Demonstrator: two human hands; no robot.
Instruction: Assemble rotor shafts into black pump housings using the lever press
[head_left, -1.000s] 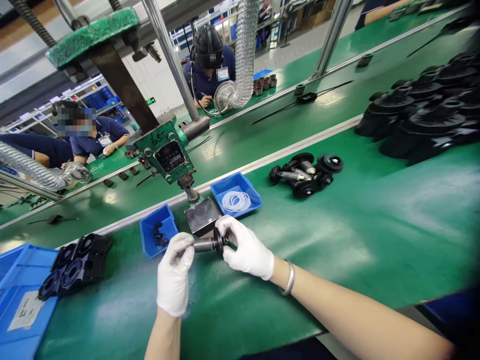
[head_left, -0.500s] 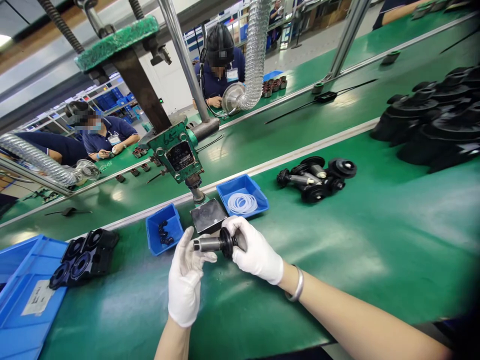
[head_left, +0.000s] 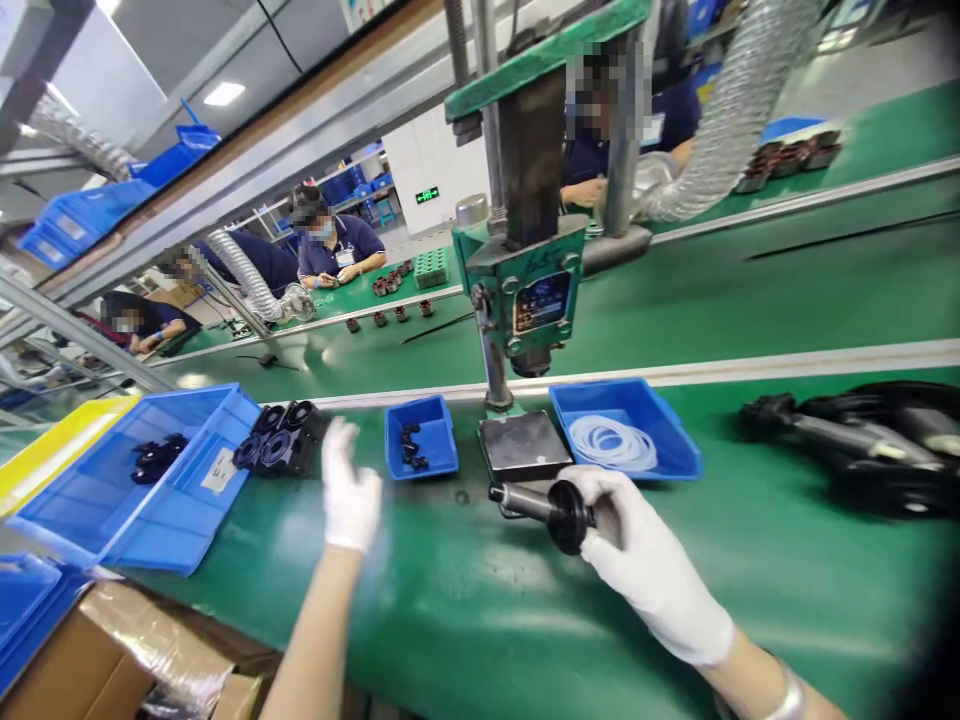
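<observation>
In a white glove, my right hand [head_left: 649, 560] grips a metal shaft with a black disc [head_left: 568, 515], its bare end pointing left in front of the press. My left hand [head_left: 350, 490], also gloved, is off the shaft. Its fingers are stretched out, the thumb is apart, and nothing shows in it. It is nearest to a cluster of black square housings with round openings [head_left: 281, 440]; whether it touches them I cannot tell. Between the hands stand a small blue bin [head_left: 450, 440] of small black parts and the press's dark metal block [head_left: 523, 447].
Above the block hangs the green press head [head_left: 532, 290]. Thin white rings [head_left: 611, 443] lie in a blue bin [head_left: 679, 440] beside it. More black-disced shafts [head_left: 862, 435] lie right. A large blue crate [head_left: 169, 535] and a cardboard box [head_left: 82, 650] stand left. Co-workers sit across the bench.
My left hand has let go of the shaft end and moved left toward the black housings. The right hand keeps its hold on the shaft. The view has swung left.
</observation>
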